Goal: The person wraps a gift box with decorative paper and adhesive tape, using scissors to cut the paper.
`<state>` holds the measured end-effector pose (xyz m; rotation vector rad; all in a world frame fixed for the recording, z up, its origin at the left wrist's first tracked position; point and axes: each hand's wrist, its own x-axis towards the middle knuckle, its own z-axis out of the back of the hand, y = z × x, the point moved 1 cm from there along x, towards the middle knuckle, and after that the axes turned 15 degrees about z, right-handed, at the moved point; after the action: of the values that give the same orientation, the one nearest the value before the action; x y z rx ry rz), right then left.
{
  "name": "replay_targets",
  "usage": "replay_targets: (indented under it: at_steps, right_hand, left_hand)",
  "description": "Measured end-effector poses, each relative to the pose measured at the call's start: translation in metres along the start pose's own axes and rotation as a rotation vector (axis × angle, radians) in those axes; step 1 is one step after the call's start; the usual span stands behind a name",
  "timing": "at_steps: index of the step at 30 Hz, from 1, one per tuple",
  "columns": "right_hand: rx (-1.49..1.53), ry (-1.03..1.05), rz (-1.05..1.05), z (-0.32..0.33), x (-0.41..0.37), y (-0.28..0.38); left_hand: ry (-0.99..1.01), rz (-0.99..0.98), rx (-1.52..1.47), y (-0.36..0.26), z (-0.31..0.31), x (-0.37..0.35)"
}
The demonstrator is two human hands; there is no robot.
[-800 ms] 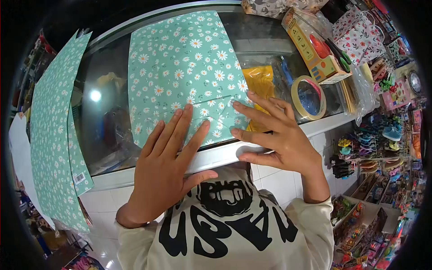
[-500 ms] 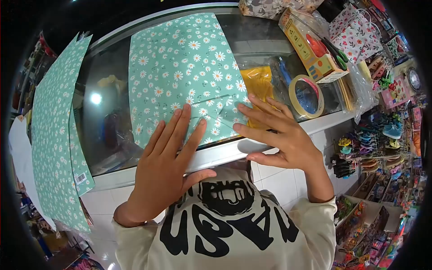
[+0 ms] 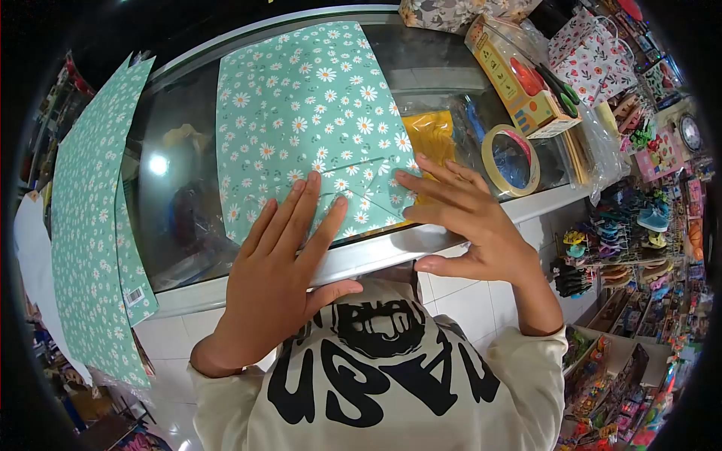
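A green, daisy-patterned paper bag or folded sheet of wrapping paper (image 3: 301, 113) lies flat on the glass counter, with folded creases and a triangular flap near its front edge. My left hand (image 3: 282, 263) rests on its front edge, fingers spread and thumb out over the metal rim. At the right front corner is my right hand (image 3: 470, 222), fingers stretched apart, fingertips right at the paper's edge. A yellow plastic packet (image 3: 432, 139) shows just behind my right fingers, and a roll of tape (image 3: 490, 161) lies to its right.
A glass-topped counter (image 3: 173, 225) with a metal rim supports everything. On its right stand a cardboard box (image 3: 508, 68), scissors (image 3: 560, 89) and a floral gift bag (image 3: 590, 56). More daisy-patterned sheets (image 3: 90, 225) hang over at the left. Shelves of goods (image 3: 632, 323) fill the right side.
My right hand has shifted very slightly, its index finger lifting back from the folded corner. The left hand and the paper stay nearly where they were.
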<state>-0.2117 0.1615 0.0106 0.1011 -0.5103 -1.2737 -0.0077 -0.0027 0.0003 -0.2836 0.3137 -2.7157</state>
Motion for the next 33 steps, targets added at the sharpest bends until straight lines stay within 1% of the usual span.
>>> replay_targets:
  at_steps: [5, 8, 11, 14, 20, 26, 29, 33]
  right_hand:
    - [-0.123, 0.032, 0.065, -0.005, 0.001, 0.003]
    - [-0.099, 0.038, 0.085, -0.002, 0.0, 0.002]
    - [-0.029, 0.019, 0.046, 0.003, 0.0, 0.001]
    - [0.163, -0.108, -0.024, 0.004, -0.002, -0.001]
    - [0.242, -0.374, -0.126, -0.01, -0.003, -0.003]
    - [-0.14, -0.095, -0.213, -0.006, 0.021, 0.009]
    - [-0.181, -0.079, -0.206, -0.01, 0.021, 0.007]
    - [-0.037, -0.133, -0.142, -0.004, 0.01, 0.01]
  left_hand:
    - [-0.012, 0.001, -0.009, 0.0, 0.0, 0.0]
    - [-0.01, -0.001, -0.001, 0.0, 0.0, 0.001]
    - [-0.017, -0.003, 0.012, 0.0, 0.0, 0.001]
    - [-0.022, 0.001, 0.019, -0.001, 0.0, 0.001]
    - [-0.014, 0.008, 0.045, -0.003, 0.001, 0.002]
    - [-0.016, 0.011, 0.058, -0.004, 0.0, 0.002]
    - [-0.027, 0.012, 0.053, -0.005, -0.001, 0.002]
    - [-0.017, 0.016, 0.05, -0.004, 0.0, 0.002]
